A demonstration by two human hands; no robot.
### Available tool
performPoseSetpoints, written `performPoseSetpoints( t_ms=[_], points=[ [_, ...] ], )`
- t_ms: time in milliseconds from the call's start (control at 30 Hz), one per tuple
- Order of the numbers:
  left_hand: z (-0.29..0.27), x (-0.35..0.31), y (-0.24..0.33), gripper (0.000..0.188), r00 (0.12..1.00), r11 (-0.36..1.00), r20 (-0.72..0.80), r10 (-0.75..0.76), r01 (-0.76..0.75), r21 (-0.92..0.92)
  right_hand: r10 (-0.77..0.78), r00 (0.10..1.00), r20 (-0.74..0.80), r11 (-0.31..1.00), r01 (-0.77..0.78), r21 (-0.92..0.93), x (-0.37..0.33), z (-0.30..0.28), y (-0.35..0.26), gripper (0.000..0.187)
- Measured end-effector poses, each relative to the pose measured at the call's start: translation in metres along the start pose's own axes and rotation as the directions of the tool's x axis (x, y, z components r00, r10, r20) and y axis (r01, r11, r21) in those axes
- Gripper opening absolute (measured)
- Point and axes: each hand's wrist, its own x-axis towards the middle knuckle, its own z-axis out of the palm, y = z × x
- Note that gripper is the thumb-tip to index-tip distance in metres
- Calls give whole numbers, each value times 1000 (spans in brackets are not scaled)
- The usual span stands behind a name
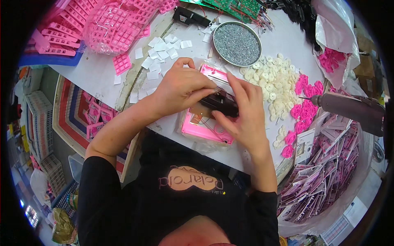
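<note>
A pink plastic casing (pixel 197 129) lies on the table in front of me, on clear plastic wrap. Inside it sits a black plastic mechanism (pixel 221 103), and thin wires run across the casing's near part. My left hand (pixel 180 84) is at the mechanism's upper left, thumb and forefinger pinched together; whatever is between them is too small to make out. From the right, my right hand (pixel 249 112) grips the black mechanism, thumb on its near side and fingers on its far side. The fingers partly cover the casing.
A round metal dish of screws (pixel 237 43) stands beyond the casing. White discs (pixel 271 80) and pink parts (pixel 305 108) lie to the right, near an electric screwdriver (pixel 349 110). Pink keypads (pixel 119 26) and white paper squares (pixel 162 49) are far left. A bag of pink-printed pieces (pixel 324 168) stands right.
</note>
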Motion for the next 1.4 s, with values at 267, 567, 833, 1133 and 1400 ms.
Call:
performPoseSetpoints(
  t_ms=[267, 567, 833, 1133, 1400],
  points=[
    [-10, 15, 10, 9, 953, 983, 269, -139, 167, -83, -69, 993, 95, 997, 66, 33, -12, -3, 23, 54],
    [-10, 30, 9, 10, 908, 939, 371, -196, 282, -195, 0, 994, 105, 1000, -3, 28, -11, -6, 18, 53],
    [-11, 28, 4, 7, 910, 958, 393, -134, 220, -182, -69, 988, 138, 997, 71, -10, -10, -6, 20, 47],
    [-15, 12, 17, 16, 914, 968, 340, -220, 248, -39, -114, 983, 145, 987, 129, -100, -9, -8, 8, 43],
    [-13, 39, 7, 18, 804, 902, 491, -336, 425, -78, -146, 975, 165, 896, 201, -396, -10, -9, -13, 30]
  ],
)
